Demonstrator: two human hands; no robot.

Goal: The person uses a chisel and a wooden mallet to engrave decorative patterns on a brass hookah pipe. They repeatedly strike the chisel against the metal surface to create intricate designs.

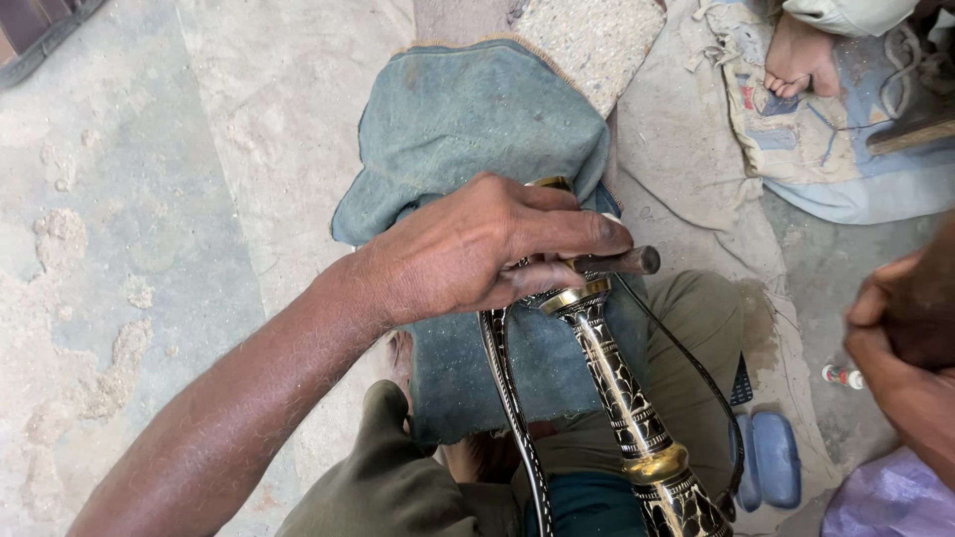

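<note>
My left hand (477, 254) reaches in from the lower left and is closed over the top end of an ornate brass-and-black engraved stem (622, 393). The stem runs down toward my lap. A dark metal rod (622, 263) sticks out to the right from under the fingers of the same hand. The stem's top rests on a blue-grey cloth (468, 119) draped over a stone block (587, 40). A thin engraved black strip (509, 398) curves down beside the stem. My right hand (895, 338) is at the right edge with its fingers curled, partly cut off by the frame.
My legs in olive trousers (398, 487) are below. Another person's bare foot (796, 55) rests on a patterned cloth (796, 139) at the top right. A pair of blue sandals (771, 457), a small white bottle (844, 376) and purple plastic (885, 497) lie at the lower right. Dusty concrete floor (149, 199) lies to the left.
</note>
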